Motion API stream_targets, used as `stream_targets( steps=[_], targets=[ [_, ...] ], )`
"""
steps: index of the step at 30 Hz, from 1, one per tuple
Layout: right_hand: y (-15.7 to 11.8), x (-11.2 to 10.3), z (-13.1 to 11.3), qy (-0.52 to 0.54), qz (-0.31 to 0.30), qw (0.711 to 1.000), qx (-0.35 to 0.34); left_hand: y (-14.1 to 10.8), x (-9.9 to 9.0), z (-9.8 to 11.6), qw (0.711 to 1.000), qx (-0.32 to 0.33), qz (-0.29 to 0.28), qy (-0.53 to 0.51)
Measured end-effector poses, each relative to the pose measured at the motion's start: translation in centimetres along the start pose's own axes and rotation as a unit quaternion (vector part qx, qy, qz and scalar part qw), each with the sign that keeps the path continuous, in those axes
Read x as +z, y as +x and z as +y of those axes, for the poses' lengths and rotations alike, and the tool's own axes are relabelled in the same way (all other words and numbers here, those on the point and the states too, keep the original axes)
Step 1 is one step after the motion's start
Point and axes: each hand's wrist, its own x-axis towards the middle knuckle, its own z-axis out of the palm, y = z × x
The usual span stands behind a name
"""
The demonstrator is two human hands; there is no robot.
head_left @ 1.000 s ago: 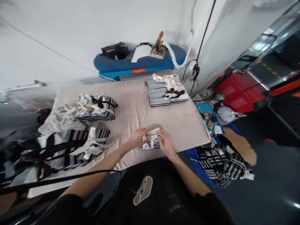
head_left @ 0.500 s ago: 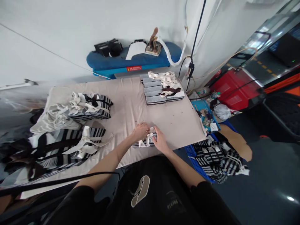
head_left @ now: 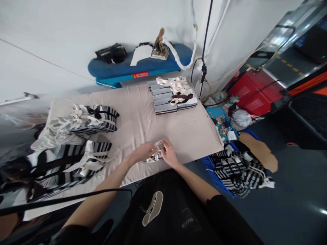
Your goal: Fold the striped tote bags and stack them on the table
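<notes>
A small folded piece of striped grey and black cloth (head_left: 146,161) lies at the near edge of the covered table, mostly hidden under my hands. A cream fabric ribbon (head_left: 156,156) is looped across its top. My left hand (head_left: 144,151) has its fingers closed on the ribbon from the left. From the other side, my right hand (head_left: 169,153) pinches the ribbon between thumb and fingers. The exact fold between the fingertips is too small to make out.
Striped bundles with ribbons (head_left: 94,119) pile up at the left. Folded grey pieces (head_left: 163,98) are stacked at the back right. An iron (head_left: 160,51) rests on a blue ironing board (head_left: 102,69). A blue crate (head_left: 208,165) of striped cloth sits on the floor.
My left hand has drawn back a little to the left, showing more of the ribbon. My right hand's fingers have come closer together at the ribbon. The view has shifted slightly.
</notes>
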Motion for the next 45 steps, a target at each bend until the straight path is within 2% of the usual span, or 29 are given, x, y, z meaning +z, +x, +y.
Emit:
stream_targets(
  steps=[3, 6, 10, 13, 18, 20, 24, 29, 33, 36, 38, 39, 41, 43, 45],
  targets=[
    [-0.5, -0.2, 0.4, -0.014, -0.017, 1.0, -0.013, 2.6, 0.7, 0.7, 0.995, -0.055, 0.064, 0.048],
    [-0.8, -0.2, 0.9, -0.021, -0.028, 0.999, -0.024, 4.4, 1.1, 1.2, 0.993, -0.083, 0.051, 0.061],
    [-1.0, -0.1, 1.3, -0.019, -0.034, 0.999, -0.036, 4.9, 0.9, 1.1, 0.996, -0.066, 0.026, 0.046],
    [-1.1, 0.0, 1.5, -0.019, -0.038, 0.998, -0.041, 5.1, 0.8, 0.9, 0.998, -0.054, 0.042, -0.005],
    [-1.2, 0.1, 1.8, -0.02, -0.043, 0.998, -0.038, 5.0, 1.7, 0.3, 0.992, -0.084, 0.072, -0.067],
    [-1.3, 0.1, 1.9, -0.023, -0.048, 0.998, -0.039, 4.4, 1.9, 0.1, 0.979, -0.098, 0.094, -0.149],
    [-1.6, -0.1, 1.9, -0.029, -0.061, 0.997, -0.049, 2.7, 1.7, 0.4, 0.932, -0.079, 0.14, -0.326],
    [-1.8, -0.4, 1.8, -0.038, -0.059, 0.996, -0.057, 1.5, 1.0, 1.2, 0.884, -0.058, 0.158, -0.436],
    [-1.8, -0.6, 2.8, -0.037, -0.052, 0.995, -0.081, 1.6, 1.5, 1.9, 0.86, -0.06, 0.192, -0.469],
    [-1.8, -0.7, 3.8, -0.038, -0.03, 0.994, -0.1, 1.7, 2.5, 3.1, 0.868, -0.037, 0.227, -0.439],
    [-1.5, -0.9, 4.2, -0.044, -0.029, 0.992, -0.118, 1.7, 3.3, 3.6, 0.889, -0.027, 0.205, -0.409],
    [-1.1, -1.1, 4.2, -0.053, -0.049, 0.989, -0.13, 1.5, 3.7, 3.7, 0.898, -0.039, 0.209, -0.385],
    [-0.1, -1.5, 3.9, -0.079, -0.082, 0.981, -0.154, 0.5, 4.7, 3.6, 0.9, -0.079, 0.278, -0.328],
    [1.3, -1.9, 3.3, -0.098, -0.114, 0.972, -0.18, -1.8, 6.2, 3.5, 0.876, -0.102, 0.37, -0.292],
    [2.7, -2.0, 2.7, -0.105, -0.132, 0.964, -0.204, -5.5, 8.3, 3.7, 0.841, -0.131, 0.441, -0.286]
  ],
)
